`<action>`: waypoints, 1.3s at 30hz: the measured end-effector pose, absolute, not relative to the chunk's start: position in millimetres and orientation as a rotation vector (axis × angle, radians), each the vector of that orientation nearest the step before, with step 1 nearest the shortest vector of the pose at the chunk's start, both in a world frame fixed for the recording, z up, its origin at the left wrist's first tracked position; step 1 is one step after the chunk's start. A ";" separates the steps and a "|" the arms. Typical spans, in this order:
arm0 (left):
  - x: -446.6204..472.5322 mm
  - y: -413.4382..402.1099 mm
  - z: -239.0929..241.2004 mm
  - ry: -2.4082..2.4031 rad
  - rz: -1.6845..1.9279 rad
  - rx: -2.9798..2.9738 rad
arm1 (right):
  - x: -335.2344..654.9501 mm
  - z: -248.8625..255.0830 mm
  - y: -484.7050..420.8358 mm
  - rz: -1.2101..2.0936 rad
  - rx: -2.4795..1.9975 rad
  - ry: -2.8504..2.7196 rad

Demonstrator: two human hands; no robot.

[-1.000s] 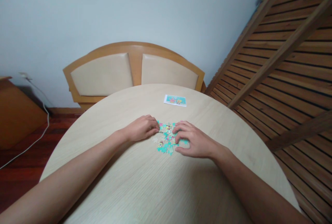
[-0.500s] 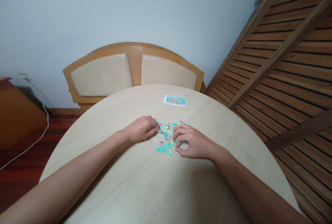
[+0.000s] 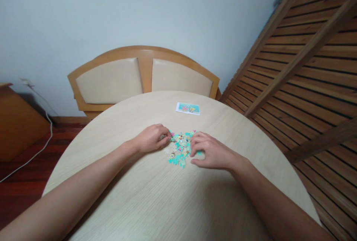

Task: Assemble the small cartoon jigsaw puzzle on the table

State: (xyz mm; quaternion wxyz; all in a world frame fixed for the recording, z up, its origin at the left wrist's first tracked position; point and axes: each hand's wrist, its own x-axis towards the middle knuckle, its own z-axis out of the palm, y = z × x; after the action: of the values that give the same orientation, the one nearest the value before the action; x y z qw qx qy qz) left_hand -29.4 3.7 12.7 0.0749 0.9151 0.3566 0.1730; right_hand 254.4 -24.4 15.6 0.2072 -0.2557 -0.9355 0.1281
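Note:
A loose heap of small jigsaw puzzle pieces, mostly turquoise with bits of yellow, pink and white, lies spread mid-table. At its left edge my left hand rests with fingers curled and the thumb close to them. A small greenish puzzle piece seems to show between those fingers, though it is partly hidden. On the right side of the heap, my right hand hovers low with its fingers bent and the thumb apart from them. Nothing shows in its grasp, and some turquoise pieces lie under it.
Beyond the heap, a small picture card lies on the round pale wooden table. A padded headboard stands behind the table. Wooden slats lean at the right. A white cable hangs at the left.
My right hand has shifted slightly right, and its thumb and fingers have spread apart from a near-pinch, uncovering more pieces. My left hand has stayed almost still.

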 end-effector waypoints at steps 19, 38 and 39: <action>-26.9 -2.0 17.6 1.098 0.532 2.696 | 249.4 14.2 -27.3 0.390 -0.758 -2.606; -3.3 -22.9 25.7 0.928 0.537 2.623 | 230.7 12.4 -35.7 0.401 -0.857 -2.398; -2.5 -23.4 25.9 0.926 0.539 2.619 | 230.2 12.4 -35.8 0.396 -0.852 -2.402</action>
State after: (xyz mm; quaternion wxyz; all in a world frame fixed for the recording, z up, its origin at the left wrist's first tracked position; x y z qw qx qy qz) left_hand -2.5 -23.4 25.9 0.1551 0.9143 0.3234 0.1882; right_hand 230.2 -35.8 12.4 0.2775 -0.3174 -0.8947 0.1475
